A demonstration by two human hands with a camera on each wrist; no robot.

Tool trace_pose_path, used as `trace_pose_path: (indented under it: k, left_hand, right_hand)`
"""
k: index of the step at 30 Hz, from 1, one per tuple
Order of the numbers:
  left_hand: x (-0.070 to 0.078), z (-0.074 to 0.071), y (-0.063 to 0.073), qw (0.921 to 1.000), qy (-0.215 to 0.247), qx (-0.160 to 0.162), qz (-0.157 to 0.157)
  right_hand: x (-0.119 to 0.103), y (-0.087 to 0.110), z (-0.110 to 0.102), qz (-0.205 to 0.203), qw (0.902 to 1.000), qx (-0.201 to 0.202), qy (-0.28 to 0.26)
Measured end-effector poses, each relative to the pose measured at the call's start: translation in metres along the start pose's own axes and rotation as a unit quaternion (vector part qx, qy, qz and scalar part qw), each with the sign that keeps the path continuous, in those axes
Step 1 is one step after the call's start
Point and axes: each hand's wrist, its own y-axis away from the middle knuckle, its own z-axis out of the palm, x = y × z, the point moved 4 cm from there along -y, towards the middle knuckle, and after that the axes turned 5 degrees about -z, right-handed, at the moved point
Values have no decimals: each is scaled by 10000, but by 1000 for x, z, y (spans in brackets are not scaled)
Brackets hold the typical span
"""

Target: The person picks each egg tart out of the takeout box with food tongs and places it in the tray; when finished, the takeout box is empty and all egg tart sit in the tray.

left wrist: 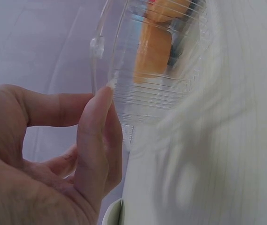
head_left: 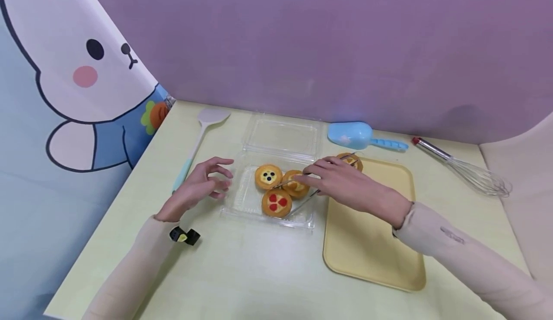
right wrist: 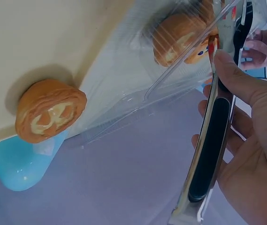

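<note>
My right hand holds a pair of metal tongs with dark grip inserts. The tongs' arms are spread and reach into a clear plastic box, beside the tarts; whether they touch one, I cannot tell. Inside the box sit three round tarts: one with dark berries, one with red pieces and one with orange pieces. Another orange-topped tart rests on the yellow tray's far left corner, partly behind the right hand in the head view. Beside the box's left edge, my left hand holds nothing, fingers loosely bent.
The yellow tray lies right of the box, whose lid is folded back toward the purple wall. Behind the tray lies a blue scoop. A whisk is at the far right, a pale spatula at the left.
</note>
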Motion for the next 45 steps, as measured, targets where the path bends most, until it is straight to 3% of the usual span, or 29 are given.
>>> trace_pose_path:
  k: [16, 29, 36, 45]
  left_hand:
    - [3, -1, -2, 10000, 12, 24, -20]
    - [-1, 3, -1, 10000, -1, 44, 3]
    - [0, 3, 0, 10000, -13, 54, 23]
    - [0, 2, 0, 10000, -11, 52, 7]
  right_hand:
    - [10, -28, -4, -216, 9978, -629, -58]
    - [5, -43, 1, -565, 9912, -1040, 587]
    - [3, -42, 4, -611, 9908, -881, 829]
    - [4, -37, 8, -507, 9935, -728, 714]
